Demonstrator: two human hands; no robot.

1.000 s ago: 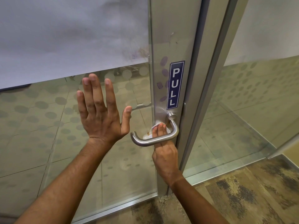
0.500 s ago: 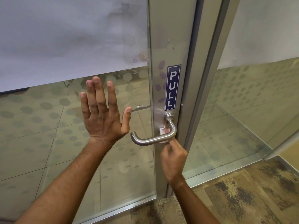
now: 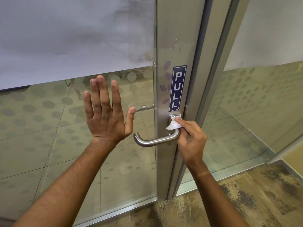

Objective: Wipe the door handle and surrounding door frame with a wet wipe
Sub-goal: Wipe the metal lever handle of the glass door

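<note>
Since the earlier frames the right hand [image 3: 191, 141] has come out from under the lever and climbed to the neck of the door handle [image 3: 157, 140], where its fingertips pinch the wet wipe [image 3: 173, 125] against the round base just below the PULL sign [image 3: 177, 88]. Spread flat, fingers apart, the left hand [image 3: 106, 117] braces the glass door [image 3: 73, 128] as before. Bunched small and white, the wipe looks limp, light and damp; it will likely fold or slip unless pinched in a wad and pressed firmly. Smooth, rigid steel should let it slide easily, so wrapping the wipe around the neck seems the best hold. Smudges show on the door frame [image 3: 172, 51] above, not yet reached.
</note>
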